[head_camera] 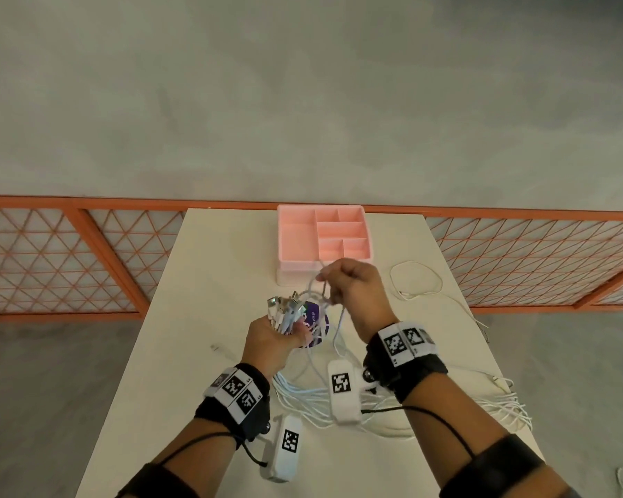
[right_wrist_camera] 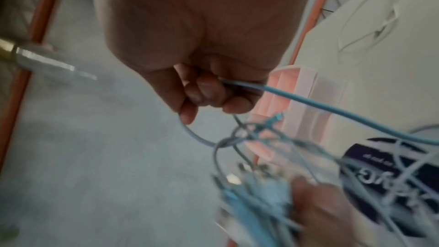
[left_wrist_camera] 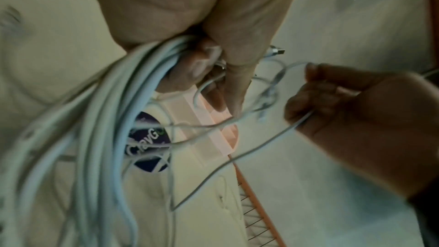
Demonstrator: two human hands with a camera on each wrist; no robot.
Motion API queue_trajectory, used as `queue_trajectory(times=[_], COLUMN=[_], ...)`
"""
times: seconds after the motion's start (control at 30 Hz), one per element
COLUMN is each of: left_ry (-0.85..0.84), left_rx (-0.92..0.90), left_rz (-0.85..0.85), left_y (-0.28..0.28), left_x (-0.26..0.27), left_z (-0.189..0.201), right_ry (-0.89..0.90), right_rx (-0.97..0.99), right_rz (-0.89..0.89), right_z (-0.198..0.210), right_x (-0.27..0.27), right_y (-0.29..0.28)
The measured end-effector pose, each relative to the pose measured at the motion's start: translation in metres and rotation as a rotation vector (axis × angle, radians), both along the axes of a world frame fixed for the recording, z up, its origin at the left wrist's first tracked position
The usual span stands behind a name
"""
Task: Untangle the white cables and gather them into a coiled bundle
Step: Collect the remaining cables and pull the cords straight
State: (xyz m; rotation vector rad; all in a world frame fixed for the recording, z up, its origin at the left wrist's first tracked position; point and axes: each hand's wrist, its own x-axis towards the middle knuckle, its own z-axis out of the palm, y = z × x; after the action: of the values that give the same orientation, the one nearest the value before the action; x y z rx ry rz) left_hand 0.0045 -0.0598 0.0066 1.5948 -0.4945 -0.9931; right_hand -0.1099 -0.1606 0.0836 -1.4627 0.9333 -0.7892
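Note:
My left hand (head_camera: 277, 336) grips a bunch of white cables (left_wrist_camera: 99, 112) just below their plug ends (head_camera: 285, 307), held above the middle of the white table (head_camera: 180, 318). The rest of the cables (head_camera: 310, 393) trail down in loops onto the table near me. My right hand (head_camera: 353, 285), raised a little higher and to the right, pinches a single white cable (right_wrist_camera: 308, 104) in a loop between curled fingers (right_wrist_camera: 204, 89). That strand crosses over to the bunch in the left hand.
A pink compartment tray (head_camera: 295, 235) stands at the table's far edge. A round purple sticker (head_camera: 317, 328) lies on the table under the hands. One separate white cable (head_camera: 416, 282) lies looped at the right. An orange lattice fence (head_camera: 69, 260) runs behind the table.

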Motion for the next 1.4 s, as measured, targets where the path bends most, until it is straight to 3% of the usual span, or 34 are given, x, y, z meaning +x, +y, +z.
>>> queue_trajectory(times=[0.13, 0.37, 0.43, 0.53, 0.63, 0.73, 0.87, 1.0, 1.1, 1.3, 1.4], left_ry=[0.069, 0.157, 0.161, 0.178, 0.200, 0.204, 0.148, 0.021, 0.005, -0.050, -0.059], left_rx=[0.074, 0.075, 0.081, 0.051, -0.049, -0.128, -0.193, -0.177, -0.158, -0.108, -0.079], left_rz=[0.038, 0.091, 0.098, 0.063, 0.050, 0.087, 0.015, -0.013, 0.017, 0.065, 0.082], left_y=[0.005, 0.005, 0.003, 0.003, 0.001, -0.002, -0.007, -0.015, -0.017, -0.014, -0.016], left_x=[0.003, 0.020, 0.023, 0.019, 0.012, 0.011, 0.000, -0.008, -0.007, 0.000, 0.006], left_z=[-0.015, -0.022, -0.021, -0.014, -0.002, 0.007, 0.027, 0.028, 0.025, 0.020, 0.018], right_ry=[-0.064, -0.180, -0.130, 0.086, 0.244, 0.320, 0.382, 0.287, 0.194, -0.003, 0.019], right_rx=[0.010, 0.147, 0.153, 0.031, -0.066, -0.099, -0.153, -0.198, -0.181, -0.092, -0.065], right_rz=[-0.057, -0.237, -0.279, -0.272, -0.202, -0.136, 0.036, 0.245, 0.293, 0.046, -0.076], right_z=[0.016, -0.001, -0.008, -0.025, -0.038, -0.042, -0.039, -0.026, -0.018, -0.001, -0.005], right_x=[-0.008, -0.020, -0.024, -0.032, -0.039, -0.039, -0.032, -0.020, -0.013, -0.011, -0.013], right_y=[-0.015, -0.028, -0.030, -0.033, -0.033, -0.031, -0.026, -0.018, -0.019, -0.020, -0.019])
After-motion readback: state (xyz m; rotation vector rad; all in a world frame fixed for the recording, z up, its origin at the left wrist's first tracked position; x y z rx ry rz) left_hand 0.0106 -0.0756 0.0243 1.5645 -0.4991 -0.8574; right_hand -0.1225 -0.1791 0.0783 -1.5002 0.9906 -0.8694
